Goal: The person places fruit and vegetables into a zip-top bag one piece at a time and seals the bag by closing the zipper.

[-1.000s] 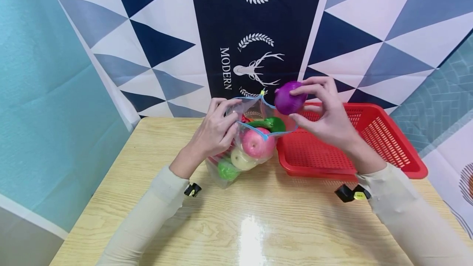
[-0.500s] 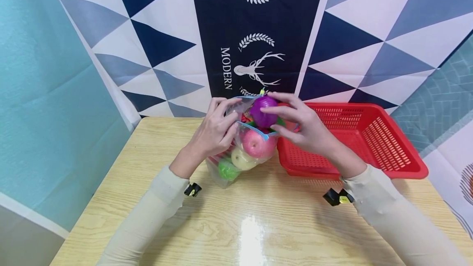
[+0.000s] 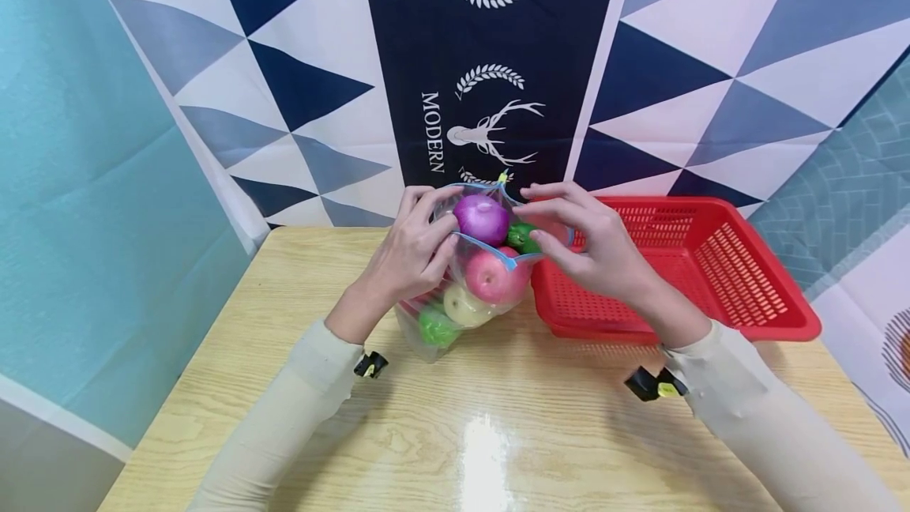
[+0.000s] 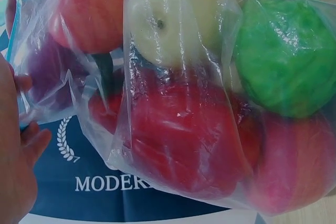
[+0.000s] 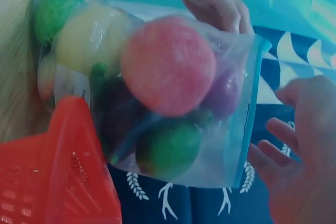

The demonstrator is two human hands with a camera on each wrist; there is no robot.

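In the head view my left hand (image 3: 412,247) pinches the left rim of a clear zip bag (image 3: 430,352) with a blue edge, its mouth held apart. A purple onion (image 3: 482,218) lies just inside the mouth, beside a green vegetable (image 3: 523,239). Below them, through the plastic, show a pink apple (image 3: 490,278), a pale yellow round fruit (image 3: 465,306) and a green bumpy one (image 3: 437,328). The left wrist view also reveals a red bell pepper (image 4: 181,135) in the bag. My right hand (image 3: 586,235), fingers loosely bent and holding nothing, hovers at the mouth's right side.
Right of the bag, a red perforated basket (image 3: 678,330) stands on the wooden table (image 3: 398,433), its near left corner close to the bag. Behind the table hangs a patterned cloth (image 3: 313,85) with triangles and a deer print.
My right hand has brought the onion leftward from above the basket's edge into the bag's mouth and let it go, then drawn back slightly right. The left hand has stayed on the rim.
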